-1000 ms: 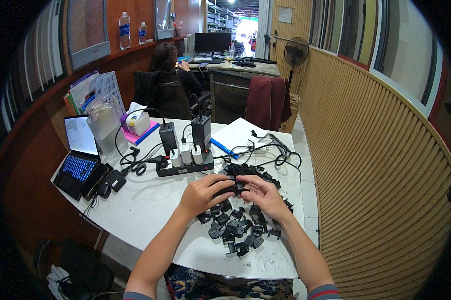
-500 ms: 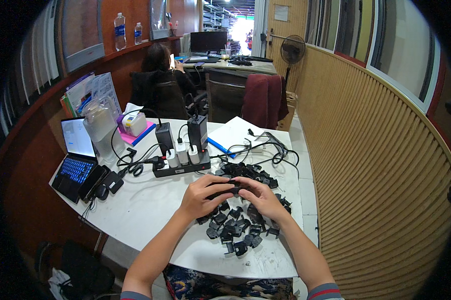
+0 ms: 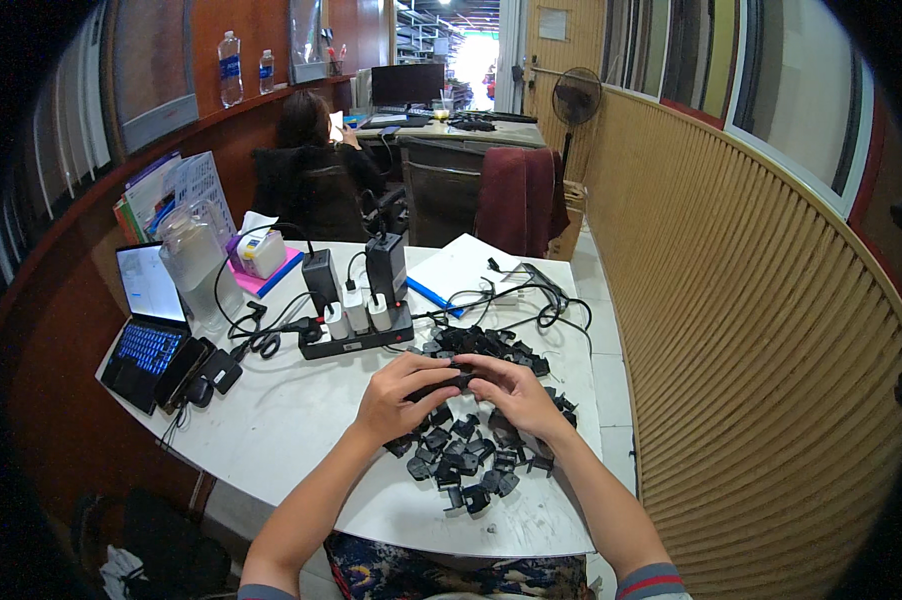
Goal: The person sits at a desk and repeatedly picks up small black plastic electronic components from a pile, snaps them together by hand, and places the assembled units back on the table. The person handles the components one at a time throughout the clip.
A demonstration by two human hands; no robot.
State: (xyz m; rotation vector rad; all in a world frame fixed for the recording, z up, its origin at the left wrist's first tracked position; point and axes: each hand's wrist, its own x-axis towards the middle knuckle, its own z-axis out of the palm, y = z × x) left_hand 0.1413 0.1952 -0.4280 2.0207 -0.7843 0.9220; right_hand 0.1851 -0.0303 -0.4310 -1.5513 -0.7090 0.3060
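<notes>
Ribbed tan panelling (image 3: 731, 310) runs down the right side of the room, and reddish-brown wood lines the left, where two clear water bottles (image 3: 231, 75) stand on a ledge. At the back, a person in dark clothing (image 3: 306, 150) sits near a second table with a black monitor (image 3: 407, 85); a maroon jacket (image 3: 516, 200) hangs over the neighbouring chair, and a pedestal fan (image 3: 576, 97) stands by the door.

Nearer, a white desk (image 3: 281, 415) carries everything close by. Along its left edge sits an open laptop (image 3: 151, 325) with a blue-lit keyboard, just beside a clear plastic pitcher (image 3: 201, 275) and, a little farther back, a tissue pack (image 3: 262, 253). Toward the middle, a black power strip (image 3: 356, 342) holds white chargers and black adapters, with tangled black cables (image 3: 546, 300) to its right.

Both hands meet over the pile at the desk's near right part. Left hand (image 3: 396, 395) and right hand (image 3: 514, 395) have their fingers curled around a small black plastic piece (image 3: 459, 380), gripping it between them; much of it is hidden by the fingers. Similar black plastic parts (image 3: 461, 462) lie scattered below the hands, and a denser heap (image 3: 506, 348) lies just beyond them.
</notes>
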